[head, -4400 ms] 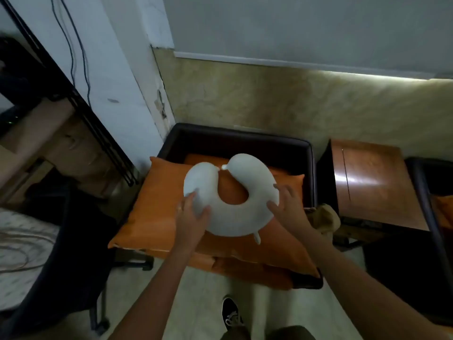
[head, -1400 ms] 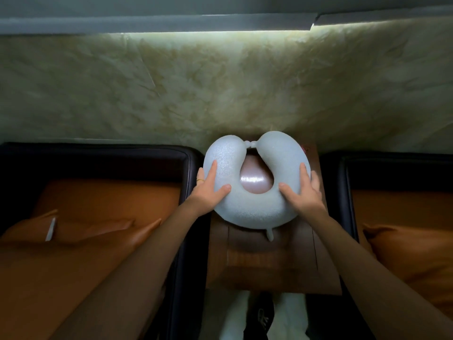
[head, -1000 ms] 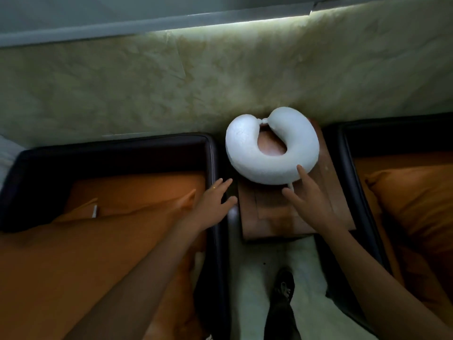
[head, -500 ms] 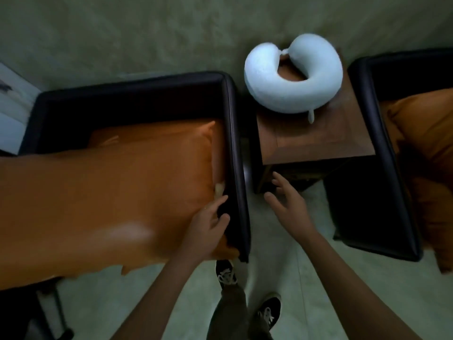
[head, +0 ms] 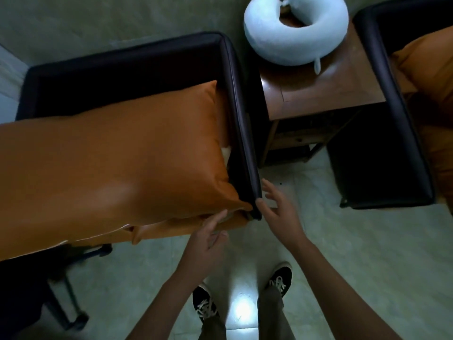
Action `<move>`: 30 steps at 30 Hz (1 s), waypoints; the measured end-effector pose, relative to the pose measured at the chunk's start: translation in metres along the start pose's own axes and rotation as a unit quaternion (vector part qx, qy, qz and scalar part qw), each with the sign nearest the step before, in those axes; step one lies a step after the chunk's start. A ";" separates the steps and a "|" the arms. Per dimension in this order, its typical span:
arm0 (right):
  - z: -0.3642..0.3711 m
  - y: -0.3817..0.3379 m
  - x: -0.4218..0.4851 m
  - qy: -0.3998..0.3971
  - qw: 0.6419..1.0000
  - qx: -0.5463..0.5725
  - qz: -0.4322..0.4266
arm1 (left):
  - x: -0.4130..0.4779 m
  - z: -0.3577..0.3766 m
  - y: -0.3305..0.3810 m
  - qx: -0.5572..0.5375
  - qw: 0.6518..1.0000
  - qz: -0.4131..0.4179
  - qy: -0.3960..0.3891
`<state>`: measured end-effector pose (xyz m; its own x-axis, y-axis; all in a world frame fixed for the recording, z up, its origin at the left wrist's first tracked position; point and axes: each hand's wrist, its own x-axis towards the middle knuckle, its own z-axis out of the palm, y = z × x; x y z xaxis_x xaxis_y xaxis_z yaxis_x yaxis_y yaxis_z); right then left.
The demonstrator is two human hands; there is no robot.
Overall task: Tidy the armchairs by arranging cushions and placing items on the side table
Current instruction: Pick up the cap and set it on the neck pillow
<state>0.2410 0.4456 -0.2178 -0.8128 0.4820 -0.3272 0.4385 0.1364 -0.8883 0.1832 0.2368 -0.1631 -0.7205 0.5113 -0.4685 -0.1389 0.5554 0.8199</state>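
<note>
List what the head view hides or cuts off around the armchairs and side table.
Head view only:
Left armchair seat: covered by the large orange cushion.
Right armchair and second cushion: cut by the right edge.
Neck pillow: top clipped by the upper edge.
Side table shelf: lost in shadow.
Left hand: contact with the cushion unclear.

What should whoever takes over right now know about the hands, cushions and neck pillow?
Left hand: open, fingertips at the front corner of the big orange cushion.
Right hand: open, holding nothing, beside the front end of the left armchair arm.
Done: neck pillow lies on the side table.
Left: that cushion overhangs the seat front; push it back. Right armchair's cushion is only partly in view.
</note>
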 end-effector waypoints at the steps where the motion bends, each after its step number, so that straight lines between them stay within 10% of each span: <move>1: 0.004 0.002 -0.003 0.007 1.000 0.001 -0.001 | -0.002 -0.002 -0.004 0.002 1.000 0.002 -0.005; 18: 0.038 -0.027 0.101 -0.124 0.991 -0.011 0.040 | 0.026 0.025 0.014 -0.029 0.996 0.031 0.074; 30: 0.081 -0.013 0.146 -0.229 0.923 0.230 0.207 | 0.063 0.035 0.023 -0.022 0.989 0.036 0.144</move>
<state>0.0858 0.4441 -0.2799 -0.7358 -0.0203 -0.6769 0.6237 -0.4098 -0.6656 0.1582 0.3046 -0.1855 -0.8926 0.3370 -0.2994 -0.1044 0.4916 0.8646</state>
